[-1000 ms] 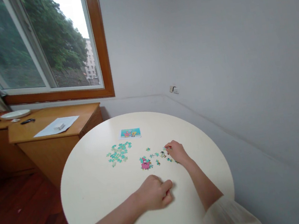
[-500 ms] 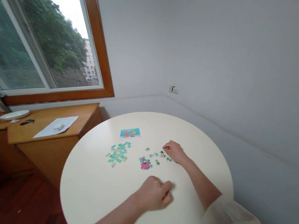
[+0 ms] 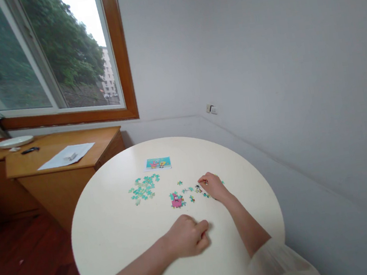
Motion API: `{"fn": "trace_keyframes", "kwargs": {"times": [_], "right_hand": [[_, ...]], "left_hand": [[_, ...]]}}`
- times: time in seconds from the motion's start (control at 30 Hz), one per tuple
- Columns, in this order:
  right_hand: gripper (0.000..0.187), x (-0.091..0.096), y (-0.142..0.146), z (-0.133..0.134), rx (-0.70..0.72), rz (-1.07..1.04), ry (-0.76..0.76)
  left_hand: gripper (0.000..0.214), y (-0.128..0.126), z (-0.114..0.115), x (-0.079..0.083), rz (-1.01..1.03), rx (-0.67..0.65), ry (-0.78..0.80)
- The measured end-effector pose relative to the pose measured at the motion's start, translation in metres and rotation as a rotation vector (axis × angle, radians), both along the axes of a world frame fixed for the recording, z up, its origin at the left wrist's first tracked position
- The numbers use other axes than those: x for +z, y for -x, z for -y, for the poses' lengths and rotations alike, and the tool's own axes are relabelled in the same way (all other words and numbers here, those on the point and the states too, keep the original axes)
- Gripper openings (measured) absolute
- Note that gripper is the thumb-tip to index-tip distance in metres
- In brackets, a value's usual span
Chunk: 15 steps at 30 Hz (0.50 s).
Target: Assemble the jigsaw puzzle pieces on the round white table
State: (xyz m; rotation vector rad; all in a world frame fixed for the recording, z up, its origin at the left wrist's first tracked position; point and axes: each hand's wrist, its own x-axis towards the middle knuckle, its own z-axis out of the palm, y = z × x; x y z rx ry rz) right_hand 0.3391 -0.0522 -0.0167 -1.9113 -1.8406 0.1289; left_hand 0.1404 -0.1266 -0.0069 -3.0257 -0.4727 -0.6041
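My right hand (image 3: 213, 185) is over the loose jigsaw puzzle pieces at the right, its fingers bent into a pinch on a small puzzle piece (image 3: 198, 189) partly covered by the fingertips. My left hand (image 3: 188, 237) rests closed on the table nearer to me, thumb against the curled fingers; whatever may be inside is hidden. Between the hands and slightly left lies a joined section with a pink cartoon figure (image 3: 176, 201). A few single pieces, such as a multicoloured one (image 3: 192, 198) and a greenish one (image 3: 180, 183), lie around it.
A heap of teal puzzle pieces (image 3: 144, 188) spreads over the left of the round white table (image 3: 117, 251). Behind it lies a picture card (image 3: 157, 164). A wooden desk (image 3: 109, 141) with paper (image 3: 79, 151) and a white plate (image 3: 15, 142) stands left, and walls rise behind.
The view has shifted slightly, moving everything a little left in the picture. Both hands stay nearly where they were, with the same closed postures.
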Motion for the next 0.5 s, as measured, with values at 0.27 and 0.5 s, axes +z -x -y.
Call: {"fn": "trace_keyframes", "kwargs": {"times": [0.27, 0.5], "right_hand": [[0.023, -0.0005, -0.0006, -0.0002, 0.002, -0.034, 0.001], [0.024, -0.0017, -0.0023, -0.0006, 0.016, -0.069, -0.003]], "left_hand": [[0.005, 0.0004, -0.0006, -0.0018, 0.004, -0.009, -0.022], [0.004, 0.0007, 0.0001, 0.0004, -0.038, 0.008, -0.042]]}}
